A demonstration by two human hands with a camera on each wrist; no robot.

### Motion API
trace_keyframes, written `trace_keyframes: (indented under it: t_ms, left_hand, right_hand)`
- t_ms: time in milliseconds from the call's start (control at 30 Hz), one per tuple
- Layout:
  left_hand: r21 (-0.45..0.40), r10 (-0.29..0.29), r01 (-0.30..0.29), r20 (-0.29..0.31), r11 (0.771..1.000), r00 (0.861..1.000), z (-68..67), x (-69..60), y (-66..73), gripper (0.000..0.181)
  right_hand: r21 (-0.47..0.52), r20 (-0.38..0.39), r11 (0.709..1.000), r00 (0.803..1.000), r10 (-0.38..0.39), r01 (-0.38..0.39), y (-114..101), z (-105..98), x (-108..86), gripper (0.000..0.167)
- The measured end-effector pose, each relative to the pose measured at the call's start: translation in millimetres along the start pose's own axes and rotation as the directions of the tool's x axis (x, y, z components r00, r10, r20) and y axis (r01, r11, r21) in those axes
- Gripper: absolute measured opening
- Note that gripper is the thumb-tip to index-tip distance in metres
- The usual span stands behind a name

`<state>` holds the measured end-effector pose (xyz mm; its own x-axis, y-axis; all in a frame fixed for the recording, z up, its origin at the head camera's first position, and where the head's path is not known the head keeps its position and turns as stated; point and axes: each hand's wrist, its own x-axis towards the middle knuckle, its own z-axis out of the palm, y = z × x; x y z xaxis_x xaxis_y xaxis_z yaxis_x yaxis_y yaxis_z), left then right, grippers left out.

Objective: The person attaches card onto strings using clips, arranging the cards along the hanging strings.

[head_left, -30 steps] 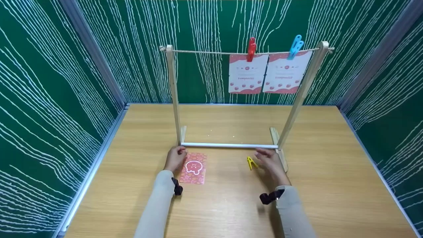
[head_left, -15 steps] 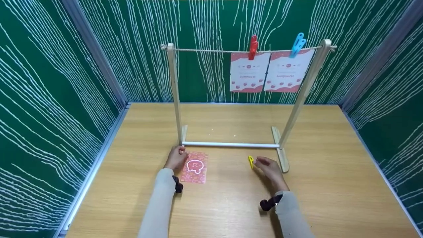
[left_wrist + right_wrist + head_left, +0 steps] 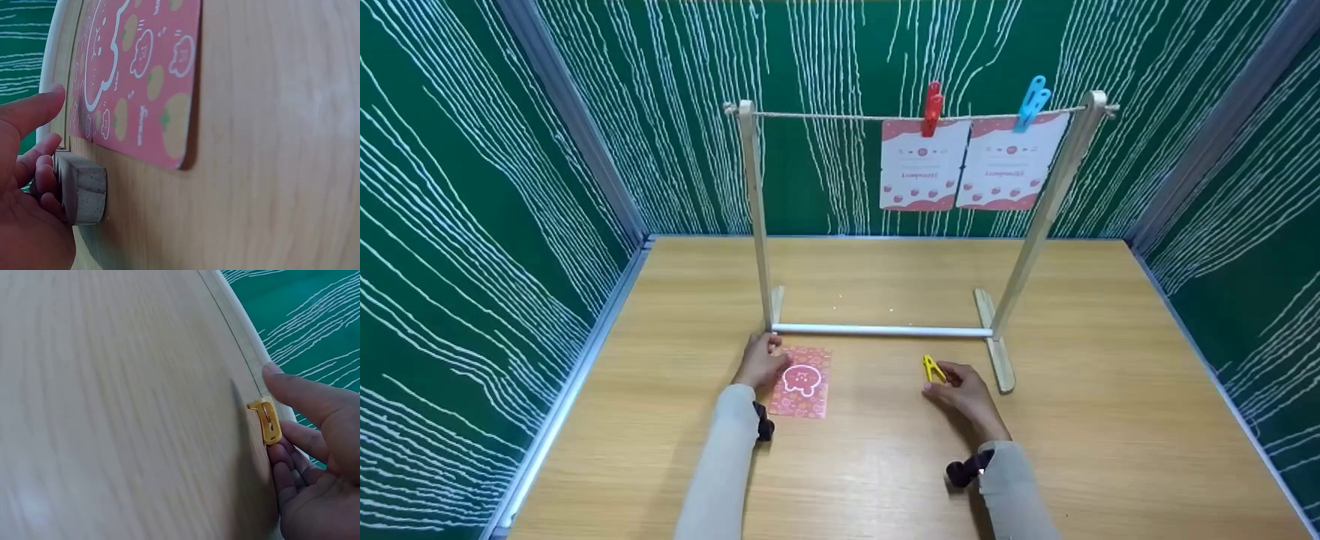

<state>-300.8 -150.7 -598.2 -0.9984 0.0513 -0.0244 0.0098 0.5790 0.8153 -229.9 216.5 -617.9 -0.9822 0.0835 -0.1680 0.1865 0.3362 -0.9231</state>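
Observation:
My left hand [image 3: 763, 362] is beside a pink card [image 3: 815, 401] with a white-outlined bear face, lying flat on the table. In the left wrist view, its thumb is raised near the card's edge and its other fingers bend against the wooden foot [image 3: 90, 194] of a stand. A yellow clothespin [image 3: 932, 369] is at the fingertips of my right hand [image 3: 971, 394]. The right wrist view has the fingers touching the clothespin [image 3: 269, 421] from behind, while the thumb is held apart from it.
A wooden stand [image 3: 1039, 232] carries a rope [image 3: 825, 116] with two strawberry cards hung side by side, one by a red clothespin [image 3: 932, 109], one by a blue clothespin [image 3: 1033, 105]. A white rod [image 3: 885, 330] joins the posts low down. Green walls enclose the table.
My right hand has come down and nearer to me, and the yellow clothespin has turned at its fingertips. My left thumb has moved away from the fingers toward the pink card.

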Motion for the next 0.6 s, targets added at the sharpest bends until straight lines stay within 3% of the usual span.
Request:
trace_keyframes:
  t_ms: [367,600]
  left_hand:
    - [0.111,-0.062,0.058,0.028,0.992,0.998,1.2,1.1,3.4,0.043]
    - [0.145,-0.047,0.043,0.023,0.988,0.999,1.8,4.1,4.2,0.041]
  right_hand:
    - [-0.087,-0.019,0.996,1.000,0.013,-0.014,0.3,4.3,1.4,0.061]
    - [-0.135,-0.029,0.991,0.999,-0.014,0.010,0.0,5.1,3.1,0.059]
